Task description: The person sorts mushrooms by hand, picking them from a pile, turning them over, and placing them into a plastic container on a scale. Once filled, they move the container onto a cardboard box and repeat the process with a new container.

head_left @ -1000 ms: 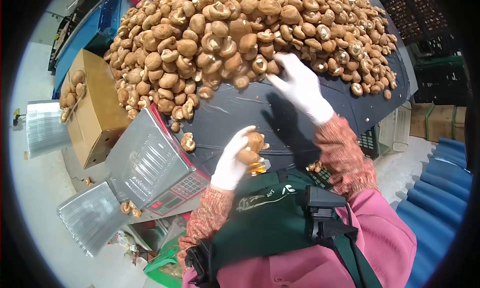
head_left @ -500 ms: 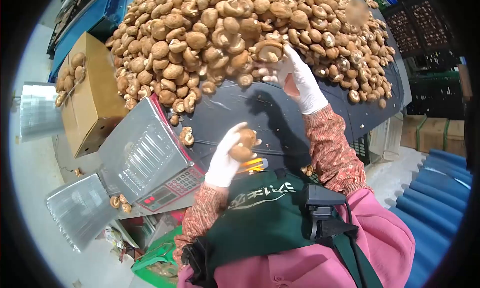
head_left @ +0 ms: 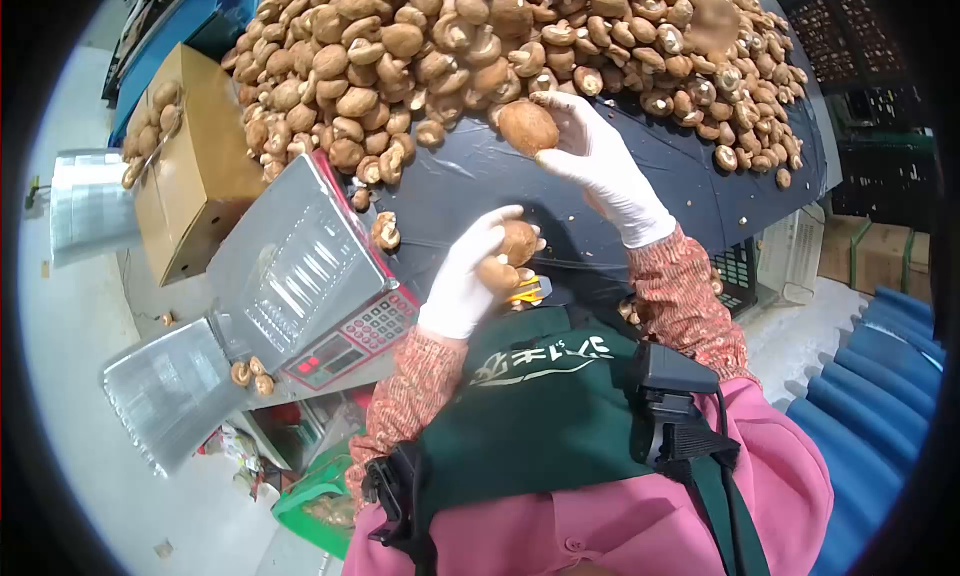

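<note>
Closest in, just above the green apron (head_left: 530,416), the left hand (head_left: 462,286) is curled around two small mushrooms (head_left: 517,242), its fingers wrapped over them. A small orange item (head_left: 527,294) sits right beneath it (possibly a tool handle, but it is too hidden to tell). The right hand (head_left: 605,166) is raised a little farther out, well apart from the left, and grips a large mushroom (head_left: 527,127) by its brown cap with fingers and thumb, just at the near edge of the heap (head_left: 480,36).

Both hands hover over the desk (head_left: 470,191), which is covered by a dark sheet scattered with crumbs. A stray mushroom (head_left: 385,231) lies on the sheet between the left hand and the scale (head_left: 345,346). The scale stands at the desk's left edge with a clear tray (head_left: 290,266) on its platform. The heap fills the far part of the desk.

Left of the heap is an open cardboard box (head_left: 200,176) with a few mushrooms on its flap. Stacks of clear trays (head_left: 165,401) sit near the scale above a pale floor. Black crates (head_left: 880,166) stand at the far right.
</note>
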Demonstrator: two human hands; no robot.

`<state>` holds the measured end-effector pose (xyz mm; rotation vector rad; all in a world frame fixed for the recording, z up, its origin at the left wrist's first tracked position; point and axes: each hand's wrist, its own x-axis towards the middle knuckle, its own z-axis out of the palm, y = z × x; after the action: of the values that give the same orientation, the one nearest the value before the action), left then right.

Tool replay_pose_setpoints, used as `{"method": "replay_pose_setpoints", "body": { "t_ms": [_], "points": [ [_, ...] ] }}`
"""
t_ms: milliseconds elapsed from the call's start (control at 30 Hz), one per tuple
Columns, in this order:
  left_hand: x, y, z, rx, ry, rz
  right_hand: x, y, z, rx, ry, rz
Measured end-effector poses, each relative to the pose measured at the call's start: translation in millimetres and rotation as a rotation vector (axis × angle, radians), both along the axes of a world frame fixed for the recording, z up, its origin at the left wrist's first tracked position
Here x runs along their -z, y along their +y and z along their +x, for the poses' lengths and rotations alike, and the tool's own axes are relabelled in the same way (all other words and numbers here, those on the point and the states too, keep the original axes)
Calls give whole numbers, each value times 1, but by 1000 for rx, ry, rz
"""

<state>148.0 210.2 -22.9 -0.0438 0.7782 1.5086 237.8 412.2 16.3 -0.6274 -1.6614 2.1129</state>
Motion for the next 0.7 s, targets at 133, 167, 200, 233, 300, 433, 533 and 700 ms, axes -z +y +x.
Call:
{"method": "replay_pose_setpoints", "body": {
  "t_ms": [133,167,200,233,300,433,533,700],
  "points": [
    [-14,-11,-6,-19,38,17,0,-9,-6,-32,-59,329],
    [-18,-16,-7,-43,63,37,-1,-13,-10,-55,-63,393],
    [-22,-22,-6,-75,94,47,0,-19,-15,-64,-38,371],
    [-26,-33,-6,-110,128,50,-2,-28,-22,-96,-65,357],
    [-38,-56,-11,-251,245,12,-6,-47,-37,-184,-54,407],
    [-76,-98,-42,-519,652,-261,-9,-92,-75,-316,21,517],
    [-78,-125,-76,-674,922,-400,8,-117,-109,-344,148,732],
    [-34,-145,-126,-300,1553,-604,38,-131,-131,-373,162,1160]
  ]
}}
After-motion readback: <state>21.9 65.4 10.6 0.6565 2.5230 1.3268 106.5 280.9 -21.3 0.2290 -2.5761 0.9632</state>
